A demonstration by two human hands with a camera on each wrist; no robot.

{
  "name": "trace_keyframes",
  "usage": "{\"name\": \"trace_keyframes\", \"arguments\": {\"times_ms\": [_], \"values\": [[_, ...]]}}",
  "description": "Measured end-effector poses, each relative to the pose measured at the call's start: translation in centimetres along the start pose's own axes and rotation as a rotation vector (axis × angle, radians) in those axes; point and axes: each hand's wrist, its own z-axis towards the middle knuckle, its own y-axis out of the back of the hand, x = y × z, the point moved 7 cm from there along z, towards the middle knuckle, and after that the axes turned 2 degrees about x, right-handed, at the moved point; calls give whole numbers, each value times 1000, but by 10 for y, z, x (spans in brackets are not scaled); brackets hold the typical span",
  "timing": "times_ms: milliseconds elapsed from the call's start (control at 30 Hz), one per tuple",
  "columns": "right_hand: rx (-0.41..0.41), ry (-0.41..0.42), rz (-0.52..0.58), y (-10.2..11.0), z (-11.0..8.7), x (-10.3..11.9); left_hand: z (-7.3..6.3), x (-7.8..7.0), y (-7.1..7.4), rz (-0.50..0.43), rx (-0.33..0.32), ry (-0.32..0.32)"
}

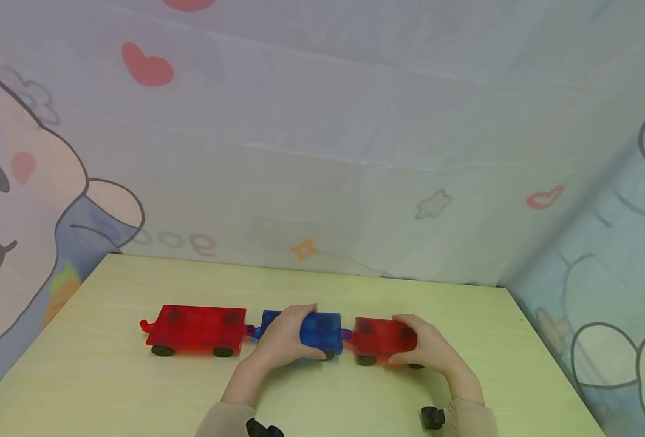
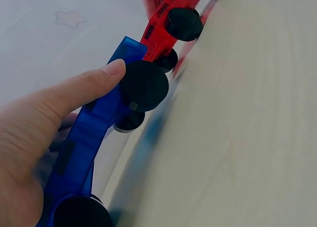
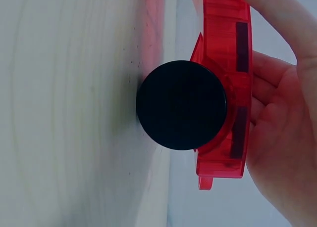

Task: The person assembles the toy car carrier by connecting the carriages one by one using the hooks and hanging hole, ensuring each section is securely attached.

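Note:
Three translucent toy train cars stand in a row on the pale wooden table (image 1: 322, 400). My left hand (image 1: 285, 340) grips the blue toy car (image 1: 322, 331) in the middle, thumb on its near side and fingers over the far side. At the right end, my right hand (image 1: 425, 345) holds the short red toy car (image 1: 376, 337) by its sides; its black wheel (image 3: 182, 105) fills much of the right wrist view. A longer red toy car (image 1: 202, 328) stands at the left, its coupling overlapping the blue car's. Between the blue and short red cars, the couplings meet in the head view.
A printed cloth backdrop (image 1: 322, 121) rises behind the table's far edge. More printed cloth (image 1: 617, 291) hangs along the right side. Black wrist devices (image 1: 433, 417) sit at both sleeves.

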Motion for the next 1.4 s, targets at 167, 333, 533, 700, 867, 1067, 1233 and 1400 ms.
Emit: {"name": "trace_keyframes", "arguments": {"times_ms": [167, 333, 533, 700, 867, 1067, 1233, 1400], "values": [[3, -11, 0, 0, 0, -1, 0, 0, -1, 16, 3, -2], [8, -27, 7, 0, 0, -1, 0, 0, 0, 24, -3, -10], [5, -31, 6, 0, 0, -2, 0, -1, -1, 40, 0, -16], [3, -19, 6, 0, 0, -1, 0, -1, -1, 53, 0, -17], [0, -9, 0, 1, 0, 2, 0, -1, -2, 64, 1, -23], [1, -4, -25, 2, 0, 3, 0, -1, -1, 70, 17, -23], [2, -2, -40, 2, -1, 4, 0, -2, -1, 73, 26, -27], [-9, 3, -53, 1, -2, 3, 0, -3, -2, 87, 31, -35]]}}
